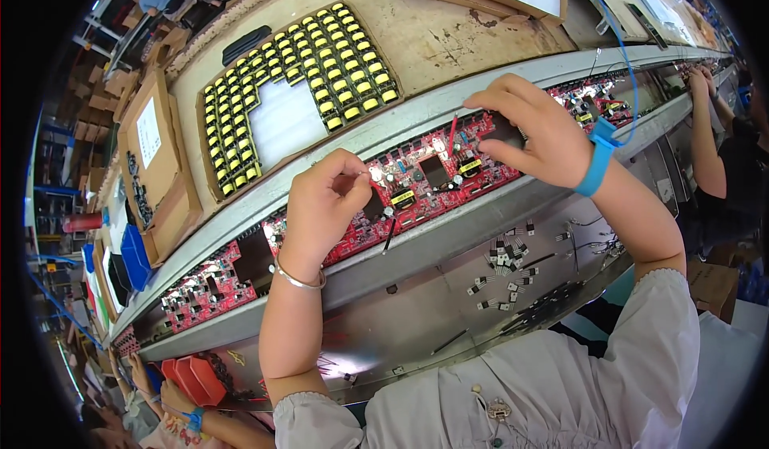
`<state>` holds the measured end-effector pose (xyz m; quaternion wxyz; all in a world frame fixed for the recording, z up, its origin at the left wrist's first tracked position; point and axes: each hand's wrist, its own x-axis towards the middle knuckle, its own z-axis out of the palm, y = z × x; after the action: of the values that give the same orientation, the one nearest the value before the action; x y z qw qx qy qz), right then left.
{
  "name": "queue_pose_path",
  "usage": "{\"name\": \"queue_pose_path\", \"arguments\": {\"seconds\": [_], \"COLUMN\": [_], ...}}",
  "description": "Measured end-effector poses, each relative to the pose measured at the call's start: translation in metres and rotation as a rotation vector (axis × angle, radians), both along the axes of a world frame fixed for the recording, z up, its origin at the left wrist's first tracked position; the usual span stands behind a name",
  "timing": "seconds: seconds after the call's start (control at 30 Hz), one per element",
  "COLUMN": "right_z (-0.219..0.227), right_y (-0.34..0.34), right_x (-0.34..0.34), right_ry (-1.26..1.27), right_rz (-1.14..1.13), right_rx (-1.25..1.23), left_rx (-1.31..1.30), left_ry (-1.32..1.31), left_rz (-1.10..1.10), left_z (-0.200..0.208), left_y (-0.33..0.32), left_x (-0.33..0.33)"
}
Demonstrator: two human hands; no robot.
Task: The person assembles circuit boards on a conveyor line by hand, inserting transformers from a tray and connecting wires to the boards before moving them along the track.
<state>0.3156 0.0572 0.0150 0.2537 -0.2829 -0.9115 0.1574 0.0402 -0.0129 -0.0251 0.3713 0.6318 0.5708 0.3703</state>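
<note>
Red circuit boards [432, 197] stand in a row between the metal rails, with black-and-yellow transformers [403, 199] on them. My left hand [328, 197] is at the board's left part, thumb and fingers curled together in a pinch. Whatever lies between those fingertips is hidden. Over the board's right end hovers my right hand [537, 132], thumb and forefinger well apart with nothing visible between them. A thin red upright piece [454, 132] rises from the board just left of the right fingertips. A blue wrist strap [597, 161] with a cord circles my right wrist.
Beyond the rail lies a cardboard tray [200, 140] of yellow-topped transformers in rows. Several three-legged black components [509, 253] lie loose on the metal surface nearer me. An open carton [172, 229] and blue bin [136, 258] stand left. Co-workers' hands [176, 401] show at both ends.
</note>
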Motion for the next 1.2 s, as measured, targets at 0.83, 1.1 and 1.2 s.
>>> {"name": "queue_pose_path", "arguments": {"seconds": [0.83,1.1,1.2], "right_z": [-0.071,-0.054,-0.048], "right_y": [-0.076,-0.098,-0.113], "right_x": [0.15,0.135,0.135], "right_ry": [-0.535,-0.58,-0.562], "right_rz": [-0.339,-0.324,-0.443], "right_rx": [-0.093,-0.081,-0.186], "left_rx": [0.458,0.54,0.393], "left_ry": [0.678,0.848,0.695], "left_rz": [-0.101,0.21,0.399], "left_z": [0.034,0.082,0.081], "left_y": [-0.005,-0.059,-0.067], "left_x": [0.007,-0.096,-0.157]}}
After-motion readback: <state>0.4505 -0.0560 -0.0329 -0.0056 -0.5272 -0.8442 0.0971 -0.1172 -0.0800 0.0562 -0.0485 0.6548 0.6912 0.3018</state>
